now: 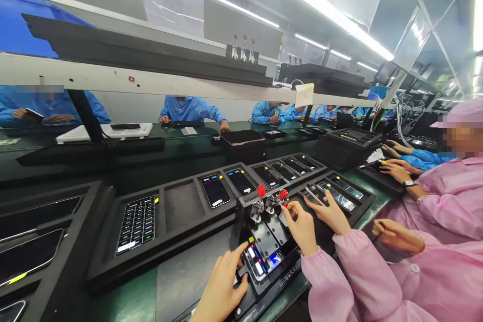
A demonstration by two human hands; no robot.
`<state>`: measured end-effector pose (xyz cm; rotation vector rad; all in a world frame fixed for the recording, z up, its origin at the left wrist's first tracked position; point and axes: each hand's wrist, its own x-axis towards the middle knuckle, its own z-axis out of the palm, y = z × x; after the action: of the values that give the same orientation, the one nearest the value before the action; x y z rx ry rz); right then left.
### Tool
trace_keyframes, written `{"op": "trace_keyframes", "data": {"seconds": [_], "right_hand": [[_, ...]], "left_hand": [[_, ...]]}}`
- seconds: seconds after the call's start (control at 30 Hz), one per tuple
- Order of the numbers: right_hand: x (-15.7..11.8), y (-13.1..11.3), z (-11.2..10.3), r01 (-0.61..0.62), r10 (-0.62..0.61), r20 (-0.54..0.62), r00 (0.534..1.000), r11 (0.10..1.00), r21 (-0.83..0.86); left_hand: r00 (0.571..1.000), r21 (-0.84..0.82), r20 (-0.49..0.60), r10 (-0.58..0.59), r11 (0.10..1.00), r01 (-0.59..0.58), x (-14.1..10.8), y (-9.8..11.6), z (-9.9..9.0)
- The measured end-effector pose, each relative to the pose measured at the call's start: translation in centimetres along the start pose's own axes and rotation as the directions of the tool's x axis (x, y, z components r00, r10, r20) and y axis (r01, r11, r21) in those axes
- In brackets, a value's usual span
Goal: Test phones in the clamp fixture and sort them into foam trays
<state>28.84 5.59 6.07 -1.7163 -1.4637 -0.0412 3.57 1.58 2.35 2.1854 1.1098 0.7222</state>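
Note:
My left hand is at the left side of a black test fixture, thumb and forefinger closed about a small dark block on its edge. A phone with a lit screen and a yellow tag lies in the fixture, partly under metal pressure plates. My right hand pinches the red-tipped lever of a toggle clamp at the fixture's right. Another toggle clamp with a red knob stands upright to its left. My palm and lower fingers are partly hidden.
Behind the fixture runs a black foam tray with several phones in its slots; another tray lies left. Close on my right, a co-worker's hand holds a phone over a tray. Workers in blue sit across the bench under a white shelf rail.

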Motion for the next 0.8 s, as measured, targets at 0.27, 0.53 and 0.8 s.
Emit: {"op": "trace_keyframes", "data": {"seconds": [0.27, 0.53, 0.8], "right_hand": [[-0.09, 0.30, 0.20, -0.032, 0.032, -0.006, 0.999, 0.998, -0.052], [-0.05, -0.31, -0.03, -0.038, 0.037, -0.025, 0.999, 0.999, -0.038], [-0.03, -0.32, 0.04, -0.039, 0.039, -0.028, 0.999, 0.999, -0.001]], "left_hand": [[1.000, 0.000, -0.003, -0.004, 1.000, 0.004, 0.15, -0.33, 0.15], [1.000, 0.001, -0.002, 0.003, 1.000, -0.003, 0.14, -0.38, 0.13], [1.000, -0.009, 0.003, -0.008, 1.000, 0.008, 0.20, -0.38, 0.01]]}}
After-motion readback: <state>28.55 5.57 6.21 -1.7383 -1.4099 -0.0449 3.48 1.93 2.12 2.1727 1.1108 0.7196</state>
